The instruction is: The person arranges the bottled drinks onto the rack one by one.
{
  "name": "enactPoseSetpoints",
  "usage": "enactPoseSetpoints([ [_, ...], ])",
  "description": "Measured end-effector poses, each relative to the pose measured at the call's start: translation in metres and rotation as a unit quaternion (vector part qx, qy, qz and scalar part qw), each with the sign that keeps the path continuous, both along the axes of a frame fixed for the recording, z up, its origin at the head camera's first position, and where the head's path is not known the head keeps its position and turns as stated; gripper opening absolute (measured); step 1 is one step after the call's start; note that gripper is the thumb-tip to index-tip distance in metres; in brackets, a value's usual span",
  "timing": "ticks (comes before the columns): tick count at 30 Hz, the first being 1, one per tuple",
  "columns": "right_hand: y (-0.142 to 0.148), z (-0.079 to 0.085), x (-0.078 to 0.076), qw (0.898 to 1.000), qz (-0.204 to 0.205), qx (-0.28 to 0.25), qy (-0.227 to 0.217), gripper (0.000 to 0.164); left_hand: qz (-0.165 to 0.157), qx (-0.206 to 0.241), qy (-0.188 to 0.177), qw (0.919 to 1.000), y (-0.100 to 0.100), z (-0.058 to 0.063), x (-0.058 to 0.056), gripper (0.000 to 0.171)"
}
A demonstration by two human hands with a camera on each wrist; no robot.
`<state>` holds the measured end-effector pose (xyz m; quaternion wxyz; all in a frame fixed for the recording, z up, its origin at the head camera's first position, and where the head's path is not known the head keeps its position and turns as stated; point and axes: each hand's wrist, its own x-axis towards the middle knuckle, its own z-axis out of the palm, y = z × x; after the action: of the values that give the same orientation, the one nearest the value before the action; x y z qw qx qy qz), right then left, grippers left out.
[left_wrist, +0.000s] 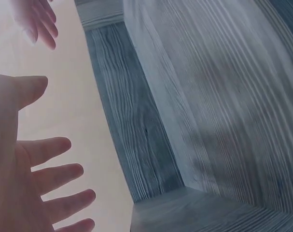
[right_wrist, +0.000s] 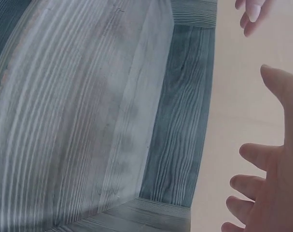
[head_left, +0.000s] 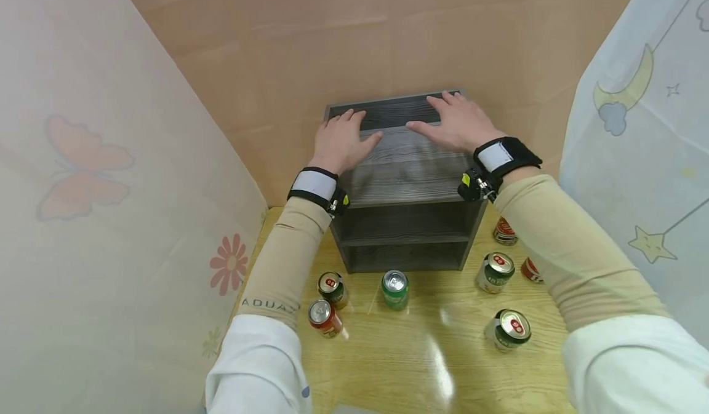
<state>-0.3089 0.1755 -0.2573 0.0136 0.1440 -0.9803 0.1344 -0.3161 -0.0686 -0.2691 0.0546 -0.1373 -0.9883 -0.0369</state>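
Wooden table [head_left: 421,365], shelf unit [head_left: 404,174] upright, openings facing viewer

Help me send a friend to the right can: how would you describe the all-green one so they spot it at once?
Start at the dark grey wooden shelf unit standing on the yellow wooden table. Right in front of its open shelves, near the middle, stands the all-green can, upright. Its top is plain silver, while the neighbouring cans show red marks on their lids.
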Motion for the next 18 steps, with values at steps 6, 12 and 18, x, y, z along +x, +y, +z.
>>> enactPoseSetpoints([
  [6, 0.007, 0.002, 0.005, 1.0, -0.003, -0.022, 0.009, 0.092, -0.014, 0.021, 0.01, 0.9996, -0.004, 0.003, 0.01, 0.073],
  [12, 0.018, 0.007, 0.012, 0.998, -0.011, -0.056, 0.019, 0.092, -0.03, 0.04, 0.029, 0.9983, -0.008, 0.006, 0.019, 0.073],
  [18, 0.033, 0.009, 0.017, 0.995, -0.022, -0.099, 0.023, 0.092, -0.046, 0.051, 0.042, 0.9968, -0.012, 0.007, 0.027, 0.071],
])
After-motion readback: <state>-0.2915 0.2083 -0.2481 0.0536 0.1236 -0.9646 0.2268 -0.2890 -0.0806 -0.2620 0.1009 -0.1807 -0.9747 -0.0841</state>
